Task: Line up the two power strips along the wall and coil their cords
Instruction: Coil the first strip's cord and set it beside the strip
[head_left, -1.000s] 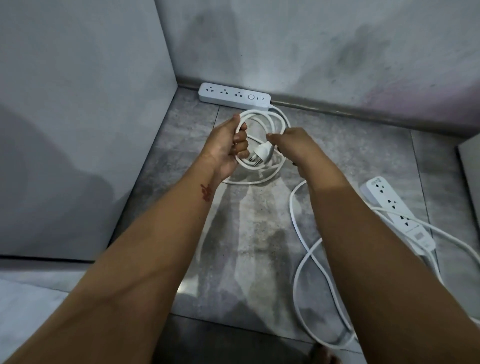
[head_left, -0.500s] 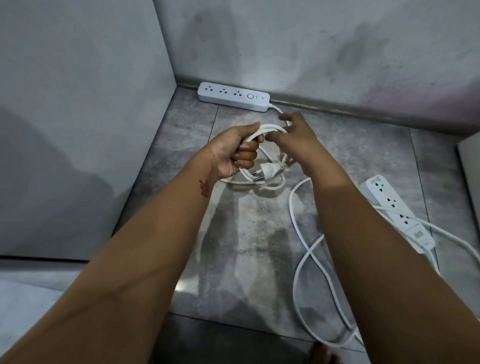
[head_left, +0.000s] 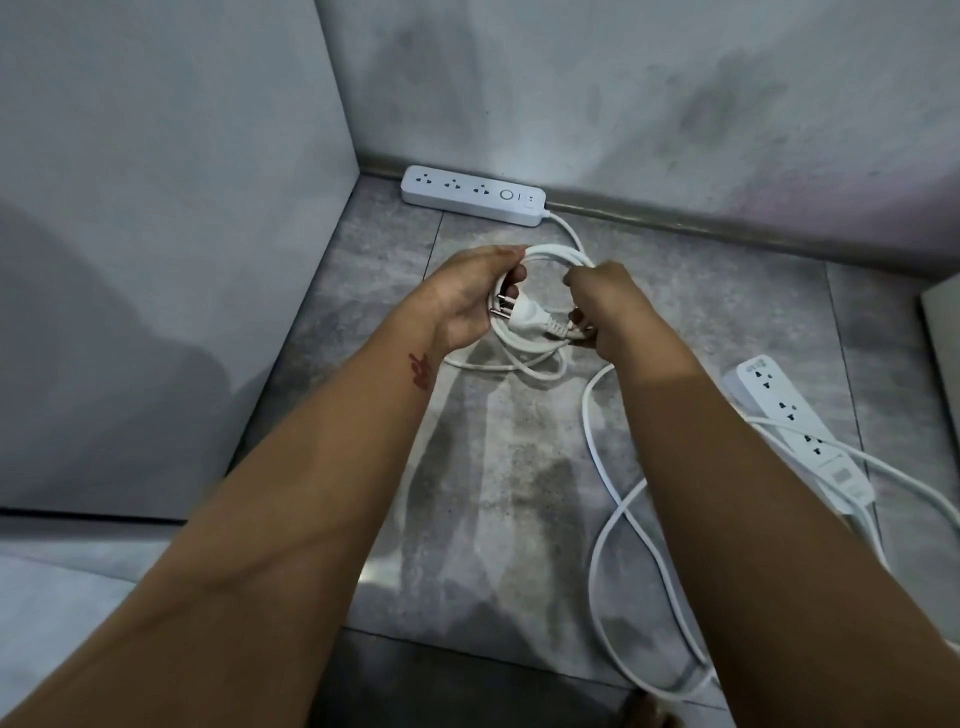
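Power strip number one (head_left: 472, 194) is already flat on the floor tiles, snug against the back wall near the corner. Its white cord (head_left: 550, 253) is bundled into loops held between both hands, arms stretched forward. Left hand (head_left: 467, 301) is curled around the coil's left side, right hand (head_left: 605, 306) is closed on the cord just behind the plug (head_left: 524, 315). Second strip (head_left: 800, 431) lies angled off right, cord (head_left: 613, 525) loose.

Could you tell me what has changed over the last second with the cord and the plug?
The plug has swung round, its pins now pointing left toward the left hand, which keeps holding the coil. The right hand now grips the cord behind the plug. Both power strips stayed put.
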